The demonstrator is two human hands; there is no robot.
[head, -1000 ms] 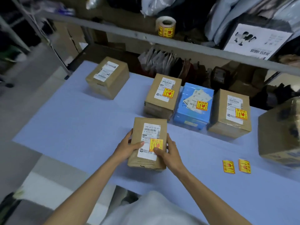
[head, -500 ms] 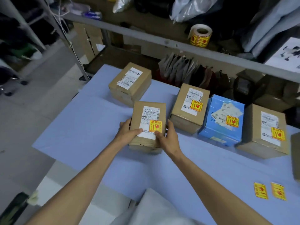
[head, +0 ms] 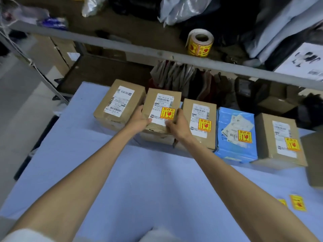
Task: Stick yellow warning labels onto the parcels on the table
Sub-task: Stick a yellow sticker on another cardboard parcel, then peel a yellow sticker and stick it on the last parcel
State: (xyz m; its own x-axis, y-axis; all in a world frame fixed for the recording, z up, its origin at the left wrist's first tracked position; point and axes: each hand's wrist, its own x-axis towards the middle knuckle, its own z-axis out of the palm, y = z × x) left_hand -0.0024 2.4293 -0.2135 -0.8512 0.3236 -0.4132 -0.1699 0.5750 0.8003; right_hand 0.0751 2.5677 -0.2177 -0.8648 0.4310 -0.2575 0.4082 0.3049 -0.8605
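Observation:
Both hands hold a small brown parcel (head: pixel 161 102) with a white shipping label and a yellow warning label (head: pixel 167 113) on top. My left hand (head: pixel 139 120) grips its left side, my right hand (head: pixel 178 125) its right side, thumb on the top. It stands in the row at the table's far edge, between an unlabelled brown parcel (head: pixel 120 102) on the left and a labelled brown parcel (head: pixel 201 123) on the right. Further right are a blue parcel (head: pixel 236 135) and another brown parcel (head: pixel 279 137), each with a yellow label.
Two loose yellow labels (head: pixel 298 202) lie on the blue table cover (head: pixel 157 180) at the right. A roll of yellow labels (head: pixel 200 42) stands on the shelf rail behind. A larger box (head: pixel 314 159) juts in at the right edge. Bags and cartons fill the shelves.
Both hands have carried the labelled parcel away from me, from the table's middle into the row at the far edge, beside the unlabelled parcel.

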